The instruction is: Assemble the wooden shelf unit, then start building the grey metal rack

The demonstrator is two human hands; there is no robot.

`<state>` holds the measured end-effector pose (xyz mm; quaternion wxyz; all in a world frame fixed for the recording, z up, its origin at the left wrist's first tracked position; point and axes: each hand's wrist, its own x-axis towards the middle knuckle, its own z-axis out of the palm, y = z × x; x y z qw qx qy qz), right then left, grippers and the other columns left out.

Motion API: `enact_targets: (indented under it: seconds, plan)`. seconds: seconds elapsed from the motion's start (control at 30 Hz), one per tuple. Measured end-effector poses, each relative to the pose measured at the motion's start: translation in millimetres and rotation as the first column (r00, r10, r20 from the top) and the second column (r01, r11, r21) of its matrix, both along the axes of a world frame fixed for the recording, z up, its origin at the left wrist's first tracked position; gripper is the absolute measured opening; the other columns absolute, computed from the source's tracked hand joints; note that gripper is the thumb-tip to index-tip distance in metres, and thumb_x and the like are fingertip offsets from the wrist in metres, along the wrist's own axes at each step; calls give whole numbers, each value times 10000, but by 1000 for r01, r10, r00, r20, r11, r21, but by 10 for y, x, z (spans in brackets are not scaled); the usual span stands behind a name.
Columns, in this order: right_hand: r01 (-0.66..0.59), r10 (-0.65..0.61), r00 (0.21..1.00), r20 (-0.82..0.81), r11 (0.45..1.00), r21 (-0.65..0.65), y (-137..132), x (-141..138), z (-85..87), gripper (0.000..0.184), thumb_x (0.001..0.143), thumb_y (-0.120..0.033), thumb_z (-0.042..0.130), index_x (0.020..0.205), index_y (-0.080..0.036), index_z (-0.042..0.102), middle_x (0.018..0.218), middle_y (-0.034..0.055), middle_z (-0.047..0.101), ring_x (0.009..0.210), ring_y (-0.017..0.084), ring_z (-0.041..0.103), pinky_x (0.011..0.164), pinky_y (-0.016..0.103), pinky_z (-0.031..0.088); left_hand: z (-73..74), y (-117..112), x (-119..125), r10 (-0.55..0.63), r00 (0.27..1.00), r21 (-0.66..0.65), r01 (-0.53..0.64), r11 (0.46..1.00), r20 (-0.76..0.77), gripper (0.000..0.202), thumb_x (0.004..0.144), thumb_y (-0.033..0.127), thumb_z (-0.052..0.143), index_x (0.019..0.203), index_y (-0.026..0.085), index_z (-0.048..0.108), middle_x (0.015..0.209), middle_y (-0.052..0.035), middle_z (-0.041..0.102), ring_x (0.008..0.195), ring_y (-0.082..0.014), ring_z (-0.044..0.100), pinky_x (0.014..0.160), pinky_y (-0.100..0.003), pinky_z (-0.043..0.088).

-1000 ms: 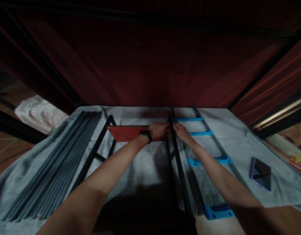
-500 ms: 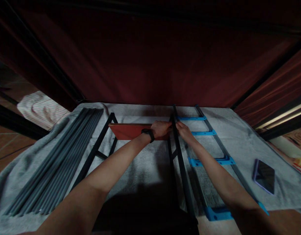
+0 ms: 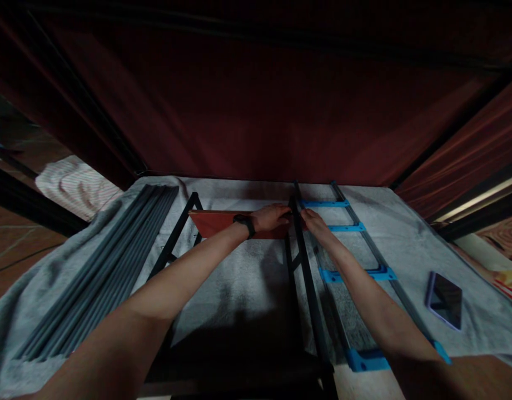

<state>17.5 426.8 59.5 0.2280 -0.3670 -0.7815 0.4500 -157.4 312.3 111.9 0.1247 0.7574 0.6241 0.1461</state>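
Observation:
A dark metal frame [image 3: 309,278] stands over a grey cloth, with a reddish-brown board [image 3: 209,223] set between its far side bars. My left hand [image 3: 271,218], a dark band on its wrist, reaches across the board. Its bent fingertips meet at the inner face of the right-hand bar, by the board's end. On the outer face of that bar is my right hand [image 3: 315,222], fingers drawn together and tips against the metal. Both hands look closed at the same joint. Whatever small part sits between the fingertips is hidden or too dark to make out.
A bundle of grey tubes [image 3: 101,272] lies on the cloth [image 3: 409,244] at left. To the right is a rack with blue crosspieces [image 3: 347,228], beneath my right forearm. A phone [image 3: 445,300] rests farther right. A dark red fabric panel [image 3: 256,122] rises behind.
My left wrist has shifted slightly left and its hand lies flatter over the board. The right hand stays at the bar's outer side. The view has moved a little.

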Motion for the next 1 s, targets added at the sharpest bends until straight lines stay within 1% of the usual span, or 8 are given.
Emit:
enact_targets:
  seconds: [0.2, 0.3, 0.37, 0.43, 0.5, 0.57, 0.73, 1.0]
  plan:
    - [95, -106, 994, 9, 921, 377, -112, 36, 313, 251, 883, -395, 446, 943, -211, 605, 993, 123, 656, 973, 280, 614, 920, 448, 475, 482, -811, -698, 194, 966, 128, -217, 968, 171, 406, 946, 283, 525, 1346, 242, 577, 1407, -44, 595, 1312, -203, 526, 1117, -338, 385]
    - [40, -29, 999, -28, 826, 562, -204, -37, 504, 257, 888, -355, 468, 1006, -199, 635, 1064, 140, 646, 1033, 288, 608, 972, 465, 468, 558, -1445, -1242, 464, 794, 167, -558, 813, 393, 331, 915, 316, 570, 1216, 207, 655, 1218, -33, 694, 1117, -196, 626, 1032, -332, 451]
    - [-43, 57, 998, -4, 788, 614, -293, -134, 597, 239, 897, -337, 476, 1008, -210, 645, 1071, 127, 645, 1055, 284, 609, 989, 461, 469, 432, -1873, -1556, 596, 531, 119, -798, 590, 603, 244, 886, 310, 594, 1077, 187, 683, 1079, -26, 721, 979, -171, 644, 932, -300, 494]
    - [-125, 133, 990, 35, 762, 636, -403, -263, 651, 226, 905, -327, 478, 1008, -222, 649, 1090, 116, 642, 1070, 280, 611, 987, 454, 480, 166, -2255, -1759, 651, 369, 46, -888, 457, 663, 214, 899, 307, 536, 1008, 172, 662, 921, -29, 711, 831, -154, 633, 792, -283, 517]
    - [-204, 199, 977, 82, 737, 644, -517, -406, 669, 230, 913, -326, 474, 1021, -230, 653, 1115, 114, 640, 1080, 283, 615, 975, 450, 494, -183, -2543, -1831, 684, 214, -107, -913, 395, 697, 160, 844, 289, 573, 898, 159, 650, 771, -22, 678, 719, -147, 609, 695, -268, 506]
    - [-279, 259, 957, 129, 706, 651, -615, -551, 660, 238, 920, -337, 473, 1031, -236, 657, 1117, 113, 647, 1073, 289, 621, 968, 454, 501, -532, -2708, -1802, 709, 175, -179, -901, 394, 684, 172, 788, 302, 618, 840, 144, 660, 721, -33, 675, 681, -164, 611, 643, -274, 503]
    - [-425, 374, 899, 227, 625, 655, -746, -893, 577, 248, 931, -363, 474, 1039, -241, 660, 1112, 109, 667, 1095, 295, 623, 1000, 465, 488, -1019, -2665, -1669, 768, 353, -172, -844, 508, 534, 234, 840, 302, 525, 879, 170, 713, 856, -50, 739, 816, -197, 660, 767, -303, 540]
    - [-575, 432, 815, 386, 527, 625, -962, -1359, 423, 344, 929, -333, 472, 1244, -256, 588, 1281, 107, 625, 1223, 304, 579, 1049, 504, 451, -1035, -2314, -1687, 720, 635, -22, -746, 666, 280, 246, 858, 138, 469, 859, 170, 713, 907, -75, 718, 843, -188, 662, 815, -289, 537]
